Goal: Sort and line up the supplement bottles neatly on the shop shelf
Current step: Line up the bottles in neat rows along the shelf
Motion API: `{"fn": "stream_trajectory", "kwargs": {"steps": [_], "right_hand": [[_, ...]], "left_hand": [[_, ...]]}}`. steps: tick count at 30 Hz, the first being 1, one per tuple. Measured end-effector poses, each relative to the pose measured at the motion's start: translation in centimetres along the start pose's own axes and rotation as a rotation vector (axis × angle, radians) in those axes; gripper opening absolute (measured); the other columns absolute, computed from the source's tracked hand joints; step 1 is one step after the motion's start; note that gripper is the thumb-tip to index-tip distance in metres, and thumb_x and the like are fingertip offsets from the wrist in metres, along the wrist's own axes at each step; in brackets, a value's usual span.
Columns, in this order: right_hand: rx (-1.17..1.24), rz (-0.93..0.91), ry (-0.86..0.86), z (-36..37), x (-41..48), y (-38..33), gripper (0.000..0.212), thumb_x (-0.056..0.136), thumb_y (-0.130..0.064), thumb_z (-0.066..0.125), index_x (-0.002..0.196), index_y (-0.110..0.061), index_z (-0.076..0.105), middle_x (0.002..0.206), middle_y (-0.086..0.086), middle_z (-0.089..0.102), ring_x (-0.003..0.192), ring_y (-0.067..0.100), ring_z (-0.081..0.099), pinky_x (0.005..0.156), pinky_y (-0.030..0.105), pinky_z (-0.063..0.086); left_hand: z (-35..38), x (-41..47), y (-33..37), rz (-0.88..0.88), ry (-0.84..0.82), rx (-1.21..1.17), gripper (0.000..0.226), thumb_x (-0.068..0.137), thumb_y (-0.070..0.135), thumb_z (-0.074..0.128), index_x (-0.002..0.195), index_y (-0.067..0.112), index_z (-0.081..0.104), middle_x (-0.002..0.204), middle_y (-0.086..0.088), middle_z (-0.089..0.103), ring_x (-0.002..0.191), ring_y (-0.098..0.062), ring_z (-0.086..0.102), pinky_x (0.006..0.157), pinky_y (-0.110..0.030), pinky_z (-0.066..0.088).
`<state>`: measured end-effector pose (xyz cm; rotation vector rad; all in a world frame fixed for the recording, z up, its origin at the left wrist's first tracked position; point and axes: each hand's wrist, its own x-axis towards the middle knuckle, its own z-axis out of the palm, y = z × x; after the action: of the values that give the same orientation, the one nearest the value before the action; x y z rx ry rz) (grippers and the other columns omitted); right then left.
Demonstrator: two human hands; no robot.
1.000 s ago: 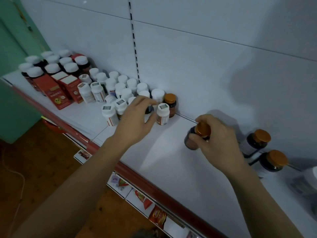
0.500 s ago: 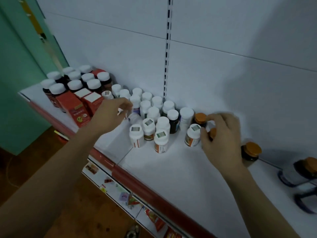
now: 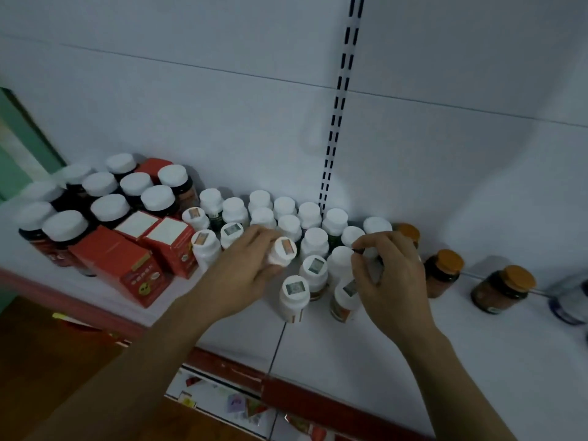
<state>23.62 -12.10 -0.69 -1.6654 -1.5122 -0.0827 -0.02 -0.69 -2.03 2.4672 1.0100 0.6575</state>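
Several small white-capped supplement bottles [image 3: 313, 241] stand clustered at the back of the white shelf [image 3: 413, 345]. My left hand [image 3: 245, 275] grips one small white bottle [image 3: 281, 254] and tilts it at the cluster's front. My right hand [image 3: 393, 281] is curled over the cluster's right end, thumb and forefinger close together; what lies under the fingers is hidden. A white bottle [image 3: 345, 297] stands just below its thumb. Amber jars with orange caps [image 3: 442, 272] stand to the right of it, one partly behind the hand.
Red boxes [image 3: 127, 265] and larger dark bottles with white caps [image 3: 108, 205] fill the shelf's left end. Another orange-capped jar [image 3: 502, 288] and a pale bottle [image 3: 572, 303] are at the far right. The red shelf lip [image 3: 318, 399] runs along the front, with packets [image 3: 241, 405] below.
My left hand has come right and taken hold of a small white bottle. My right hand has left the orange-capped jar and moved left over the white bottles.
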Motion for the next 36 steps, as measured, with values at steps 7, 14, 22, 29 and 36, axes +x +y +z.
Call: {"fn": "stream_trajectory", "kwargs": {"steps": [7,14,22,29,36], "right_hand": [[0.032,0.077,-0.094,1.5,-1.2,-1.2,0.019,0.095,-0.027,0.059,0.109,-0.017,0.068,0.109,-0.003,0.06,0.103,0.016,0.056,0.084,0.027,0.046],[-0.018,-0.07,-0.224,3.7,4.0,-4.6,0.019,0.094,-0.018,0.065,0.112,-0.018,0.064,0.108,-0.001,0.061,0.096,0.017,0.056,0.082,0.032,0.048],[-0.134,-0.263,-0.766,16.3,16.3,-11.5,0.044,0.104,-0.024,0.049,0.147,-0.016,0.046,0.141,0.012,0.055,0.127,0.029,0.053,0.105,0.041,0.042],[-0.334,-0.358,-0.891,19.1,16.3,-12.4,0.034,0.097,-0.021,0.053,0.131,-0.028,0.057,0.122,0.006,0.066,0.111,0.03,0.06,0.083,0.037,0.043],[-0.463,-0.342,-0.86,17.1,15.1,-11.3,0.037,0.094,-0.01,0.053,0.128,-0.023,0.058,0.116,0.01,0.065,0.102,0.031,0.06,0.072,0.033,0.037]], "left_hand": [[1.1,-0.6,1.0,-0.228,-0.059,-0.396,0.043,0.09,0.025,0.075,0.129,0.029,0.057,0.119,0.024,0.064,0.113,0.006,0.059,0.099,-0.031,0.054],[-5.5,-2.8,-0.6,-0.048,0.235,0.079,0.018,0.091,0.013,0.07,0.107,0.019,0.069,0.095,0.01,0.065,0.076,-0.009,0.062,0.069,-0.032,0.053],[-7.6,-4.2,-3.6,-0.243,0.096,0.249,0.052,0.095,0.032,0.061,0.143,0.017,0.045,0.074,0.001,0.066,0.067,-0.023,0.062,0.058,-0.036,0.049],[-4.9,-4.1,-3.5,-0.414,0.017,0.115,0.074,0.095,0.034,0.061,0.153,0.02,0.018,0.099,-0.008,0.07,0.082,-0.03,0.069,0.066,-0.042,0.057],[-3.7,-4.0,-3.6,-0.362,0.078,0.104,0.048,0.099,0.04,0.053,0.137,0.027,0.027,0.083,-0.003,0.068,0.071,-0.027,0.067,0.058,-0.041,0.054]]}}
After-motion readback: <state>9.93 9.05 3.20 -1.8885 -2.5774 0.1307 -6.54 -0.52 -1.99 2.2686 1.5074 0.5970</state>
